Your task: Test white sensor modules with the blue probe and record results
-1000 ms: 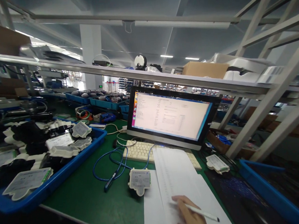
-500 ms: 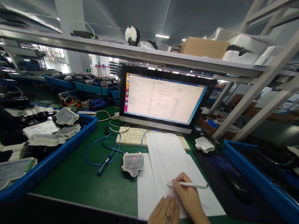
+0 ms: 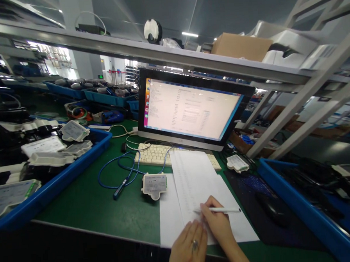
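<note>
White paper sheets (image 3: 192,177) lie overlapped on the green bench, their top end resting over the keyboard (image 3: 152,153). My right hand (image 3: 216,219) grips a white pen (image 3: 226,209), its tip at the paper beside a faint column of marks. Flat on the lower part of the sheets rests my left hand (image 3: 190,243), fingers stretched out, a ring on one of them. Left of the paper sits a pale plastic module (image 3: 154,185) with a printed label. Near it a blue cable (image 3: 99,174) lies in loops, ending in a dark connector (image 3: 121,188).
Behind the keyboard stands a lit monitor (image 3: 188,107). A blue bin (image 3: 102,144) of modules is at left, another blue bin (image 3: 268,173) at right. A black mouse (image 3: 271,210) lies on a dark pad, a second module (image 3: 237,163) above it. A shelf (image 3: 188,54) spans overhead.
The view has shifted slightly, so the bench items sit a little higher. The red light on the near module no longer shows. Both hands stay at the paper, the pen still held.
</note>
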`<state>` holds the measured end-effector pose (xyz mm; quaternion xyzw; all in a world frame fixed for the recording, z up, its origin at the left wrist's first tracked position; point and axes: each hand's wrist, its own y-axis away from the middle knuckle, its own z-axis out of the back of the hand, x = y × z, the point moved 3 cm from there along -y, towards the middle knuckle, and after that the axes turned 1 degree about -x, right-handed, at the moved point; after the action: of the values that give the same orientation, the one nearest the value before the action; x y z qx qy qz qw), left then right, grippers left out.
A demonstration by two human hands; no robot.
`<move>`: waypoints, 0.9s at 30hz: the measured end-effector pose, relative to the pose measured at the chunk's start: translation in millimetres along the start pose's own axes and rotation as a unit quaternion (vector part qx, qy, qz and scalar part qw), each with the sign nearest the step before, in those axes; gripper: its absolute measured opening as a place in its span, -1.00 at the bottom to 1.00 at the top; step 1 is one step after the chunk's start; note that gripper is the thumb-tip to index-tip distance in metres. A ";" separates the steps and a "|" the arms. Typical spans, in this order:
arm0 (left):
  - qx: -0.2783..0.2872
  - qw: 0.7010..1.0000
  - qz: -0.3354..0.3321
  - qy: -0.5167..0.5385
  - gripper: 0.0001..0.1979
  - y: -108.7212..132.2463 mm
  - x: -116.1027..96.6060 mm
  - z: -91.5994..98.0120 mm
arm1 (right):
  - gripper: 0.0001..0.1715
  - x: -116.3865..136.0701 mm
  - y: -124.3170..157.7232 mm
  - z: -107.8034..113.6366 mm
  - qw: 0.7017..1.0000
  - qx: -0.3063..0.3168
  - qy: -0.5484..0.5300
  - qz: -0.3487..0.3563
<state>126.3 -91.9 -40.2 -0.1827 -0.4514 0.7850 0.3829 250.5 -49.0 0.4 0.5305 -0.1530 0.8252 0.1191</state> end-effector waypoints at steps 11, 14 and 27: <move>0.072 0.996 0.036 0.044 -0.66 -11.2 0.2 19.1 | -0.72 -0.2 1.8 2.4 0.998 -0.024 0.039 0.046; 0.078 0.995 0.037 0.042 -0.66 -9.3 -0.5 17.2 | -0.72 -2.2 1.4 3.9 0.997 -0.032 0.047 0.051; 0.074 0.995 0.044 0.047 -0.65 -11.1 0.3 19.7 | -0.73 4.5 3.5 2.2 0.997 -0.024 0.074 0.030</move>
<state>118.5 -99.6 -20.4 -0.2099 -0.3648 0.8231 0.3812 249.3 -53.0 4.9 0.4603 -0.1789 0.8615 0.1179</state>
